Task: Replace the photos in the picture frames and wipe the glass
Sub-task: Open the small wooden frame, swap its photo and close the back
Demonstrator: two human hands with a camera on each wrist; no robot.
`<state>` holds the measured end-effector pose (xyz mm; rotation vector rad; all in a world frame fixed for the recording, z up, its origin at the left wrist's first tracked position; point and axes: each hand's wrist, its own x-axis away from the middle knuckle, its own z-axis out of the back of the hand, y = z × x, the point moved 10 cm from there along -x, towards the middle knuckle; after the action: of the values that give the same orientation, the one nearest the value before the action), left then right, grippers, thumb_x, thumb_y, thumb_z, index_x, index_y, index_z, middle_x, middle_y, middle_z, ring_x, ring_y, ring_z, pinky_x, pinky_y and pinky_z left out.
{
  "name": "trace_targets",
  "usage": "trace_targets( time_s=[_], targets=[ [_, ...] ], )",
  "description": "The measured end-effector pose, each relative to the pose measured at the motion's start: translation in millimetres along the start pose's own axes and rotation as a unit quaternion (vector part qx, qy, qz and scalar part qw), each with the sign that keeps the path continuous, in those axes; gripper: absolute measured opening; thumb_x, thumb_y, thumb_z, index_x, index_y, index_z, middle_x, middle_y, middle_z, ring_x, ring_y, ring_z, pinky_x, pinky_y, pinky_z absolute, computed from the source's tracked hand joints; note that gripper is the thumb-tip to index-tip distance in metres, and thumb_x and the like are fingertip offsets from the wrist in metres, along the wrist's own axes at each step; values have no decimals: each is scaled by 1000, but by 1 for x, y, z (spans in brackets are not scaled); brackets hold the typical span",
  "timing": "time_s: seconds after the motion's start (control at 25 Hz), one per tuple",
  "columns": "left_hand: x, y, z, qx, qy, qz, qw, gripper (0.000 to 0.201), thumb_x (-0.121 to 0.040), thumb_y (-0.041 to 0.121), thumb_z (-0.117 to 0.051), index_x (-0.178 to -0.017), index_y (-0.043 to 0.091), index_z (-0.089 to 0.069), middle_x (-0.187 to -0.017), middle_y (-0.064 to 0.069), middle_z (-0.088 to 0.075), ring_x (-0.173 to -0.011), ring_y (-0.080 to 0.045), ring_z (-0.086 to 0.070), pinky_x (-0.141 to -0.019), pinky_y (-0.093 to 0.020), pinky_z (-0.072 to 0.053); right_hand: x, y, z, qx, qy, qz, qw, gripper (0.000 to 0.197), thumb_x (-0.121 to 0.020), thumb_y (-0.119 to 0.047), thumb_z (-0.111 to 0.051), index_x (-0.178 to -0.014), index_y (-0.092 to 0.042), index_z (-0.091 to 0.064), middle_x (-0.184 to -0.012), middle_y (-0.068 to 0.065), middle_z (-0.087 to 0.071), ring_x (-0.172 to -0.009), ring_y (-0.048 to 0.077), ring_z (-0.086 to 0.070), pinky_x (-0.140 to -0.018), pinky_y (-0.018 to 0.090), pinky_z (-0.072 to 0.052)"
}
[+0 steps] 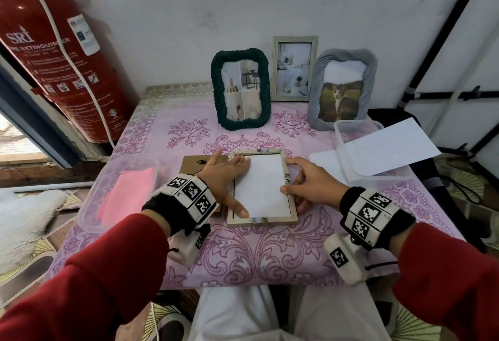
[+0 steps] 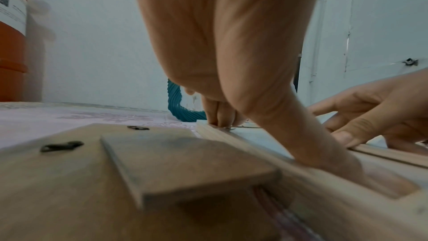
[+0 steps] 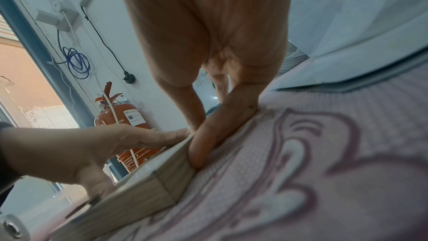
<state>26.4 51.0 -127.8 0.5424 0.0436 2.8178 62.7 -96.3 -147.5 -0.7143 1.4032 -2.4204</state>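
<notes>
A light wooden frame (image 1: 260, 220) lies face down at the middle of the table, with a white sheet (image 1: 260, 186) in its opening. My left hand (image 1: 229, 184) lies flat along the left rail, its straight fingers on the far left corner and its thumb (image 2: 324, 153) on the near left corner. My right hand (image 1: 294, 178) holds the right rail. Its thumb lies on the sheet's right edge, and a finger (image 3: 208, 144) presses the rail's outer side. The brown backing board (image 1: 194, 165) lies left of the frame, partly under my left wrist.
Three photo frames stand at the back: dark green (image 1: 241, 57), pale wood (image 1: 275, 70), grey (image 1: 314, 97). A clear tub with a pink cloth (image 1: 127, 192) sits left. A clear tub (image 1: 378, 175) with white sheets sits right. A red fire extinguisher (image 1: 62, 62) stands at the far left.
</notes>
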Motion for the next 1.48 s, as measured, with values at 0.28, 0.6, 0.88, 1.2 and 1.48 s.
trace_targets(
  time_s=[0.28,0.6,0.88,1.2,1.48],
  targets=[
    [-4,3,1,-23,1,-9,1000,131,-48,86,-54,-150,17,-11,-155,-9,-20,-143,-19,-21,-107,-39,26,0,2,0,-15,-3,-4,1000,69,-82,-6,-68,-139,-20,-33,-68,8,-54,-48,16,-59,-44,31,-56],
    [3,8,12,14,57,-5,998,95,-58,59,-75,-139,23,-41,-133,-1,-50,-126,-18,-34,-91,-28,-8,-2,4,0,-29,-3,0,1000,70,-81,-6,-70,-140,-22,-34,-68,8,-54,-50,17,-60,-43,30,-56],
    [5,5,19,47,78,12,996,84,-66,49,-74,-139,24,-42,-126,-2,-56,-116,-25,-40,-95,-31,-28,-2,6,0,-41,-9,5,999,72,-82,-7,-69,-142,-21,-31,-66,10,-54,-50,18,-59,-45,33,-57],
    [14,-1,13,326,73,22,942,87,-78,33,-72,-147,14,-24,-157,-1,-8,-141,-13,-26,-116,-28,-24,-2,5,-1,-44,-13,9,999,73,-81,-6,-70,-142,-21,-32,-65,10,-54,-48,16,-60,-45,31,-57],
    [19,-24,20,506,224,96,828,82,-82,7,-68,-147,14,-19,-111,-7,-58,-82,-16,-59,-82,-29,-52,-1,5,-1,-44,-11,7,999,76,-81,-6,-70,-143,-20,-30,-64,11,-55,-49,14,-59,-45,30,-56]
  ],
)
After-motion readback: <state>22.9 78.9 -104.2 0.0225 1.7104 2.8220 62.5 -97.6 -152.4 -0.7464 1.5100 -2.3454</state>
